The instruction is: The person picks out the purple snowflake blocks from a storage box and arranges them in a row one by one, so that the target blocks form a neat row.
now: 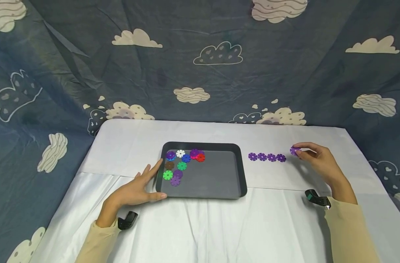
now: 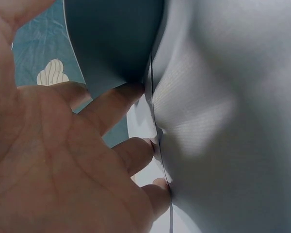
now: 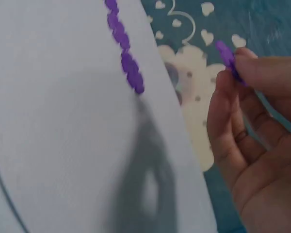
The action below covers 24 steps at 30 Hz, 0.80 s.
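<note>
Between thumb and fingertips, my right hand (image 1: 315,160) pinches a purple notched plastic disc (image 1: 294,150), held above the white cloth in the right wrist view. Just left of it, several matching purple discs (image 1: 271,157) lie in a straight row on the cloth. My left hand (image 1: 135,188) is spread at the left side of a dark grey tray (image 1: 213,182), its index finger and thumb at the rim. Inside the tray's left part lie loose discs: green (image 1: 168,175), brown (image 1: 169,165), white (image 1: 180,153), red (image 1: 200,157), blue (image 1: 186,158) and purple ones (image 1: 175,181).
A white cloth (image 1: 219,230) covers the table, with a crease running across it. Behind and at the sides hangs a dark blue curtain (image 1: 187,76) with cloud prints. Each wrist wears a small black camera (image 1: 127,220) on a strap.
</note>
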Motion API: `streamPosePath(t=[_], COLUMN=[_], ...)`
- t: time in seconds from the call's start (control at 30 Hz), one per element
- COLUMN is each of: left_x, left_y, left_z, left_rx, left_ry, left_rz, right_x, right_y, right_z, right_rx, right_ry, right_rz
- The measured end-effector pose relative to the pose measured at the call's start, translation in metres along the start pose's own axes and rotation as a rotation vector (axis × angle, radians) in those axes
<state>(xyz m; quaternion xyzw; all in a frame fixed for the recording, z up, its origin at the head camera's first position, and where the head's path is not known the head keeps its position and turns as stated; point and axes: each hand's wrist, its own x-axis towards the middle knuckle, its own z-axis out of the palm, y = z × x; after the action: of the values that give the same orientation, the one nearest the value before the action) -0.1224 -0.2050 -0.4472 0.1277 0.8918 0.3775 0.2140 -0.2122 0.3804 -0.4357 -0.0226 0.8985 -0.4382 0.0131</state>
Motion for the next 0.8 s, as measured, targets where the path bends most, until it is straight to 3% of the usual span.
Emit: streamPosePath(t=[0.2, 0.47, 0.8], left_x=[0.001, 0.002, 0.003], left_y=[0.0, -0.001, -0.001], left_z=[0.0, 0.0, 0.0], left_rx=[0.002, 0.002, -0.004], left_ry=[0.003, 0.003, 0.005], left_rz=[0.006, -0.003, -0.008], right_x=[0.001, 0.004, 0.007], right_y=[0.015, 0.02, 0.026], right_z=[0.003, 0.01, 0.015], right_rx=[-0.06, -0.136, -0.18], right_ry=[0.011, -0.033, -0.05], right_rz=[0.085, 0.178, 0.166])
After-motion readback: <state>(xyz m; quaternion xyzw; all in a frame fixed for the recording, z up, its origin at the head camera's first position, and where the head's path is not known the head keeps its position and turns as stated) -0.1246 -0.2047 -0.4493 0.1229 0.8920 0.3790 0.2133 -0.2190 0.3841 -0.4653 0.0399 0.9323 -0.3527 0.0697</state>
